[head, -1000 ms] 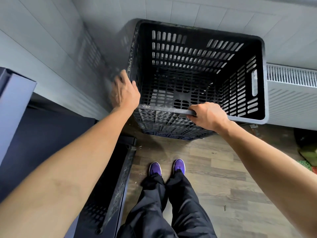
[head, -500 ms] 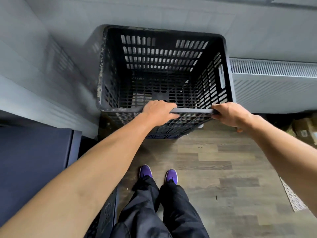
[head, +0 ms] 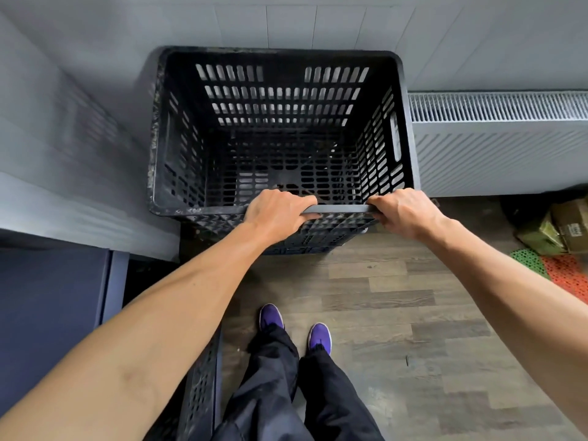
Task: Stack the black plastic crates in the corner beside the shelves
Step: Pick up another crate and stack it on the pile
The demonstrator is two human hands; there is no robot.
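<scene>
Hands: both on the near rim of the top black crate (head: 280,128), seen from above.
Left hand (head: 276,214): closed over the near rim, fingers curled down the inner face, knuckles up; sits about mid-rim.
Right hand (head: 404,213): closed on the same rim at the near right corner, fingers wrapped over the edge, thumb side toward the left hand.
Gap between hands: a short bare stretch of rim shows between them.
Forearms: both bare, reaching forward and down from the lower corners of the view.
Top black crate: upright, open side up, empty; slotted walls and floor. It sits on another black crate, whose ribbed upper wall (head: 318,240) shows below the near rim; blue markings on that lower wall, too small to read.
Crate position: in the corner, back wall against the pale tiled wall (head: 318,23), left side close to the grey side wall (head: 70,154); whether it touches either I cannot tell.
Right of crate: white radiator (head: 496,141), just beside the crate's right wall.
Left foreground: dark blue cabinet surface (head: 47,313); beside it, another black slotted crate wall (head: 200,389), partly hidden by the left forearm.
Floor (head: 397,313): wood-look planks; purple shoes (head: 319,337) and black trousers stand near the stack.
Far right: cardboard boxes (head: 569,224) and green and orange mesh mats (head: 560,272) on the floor.
</scene>
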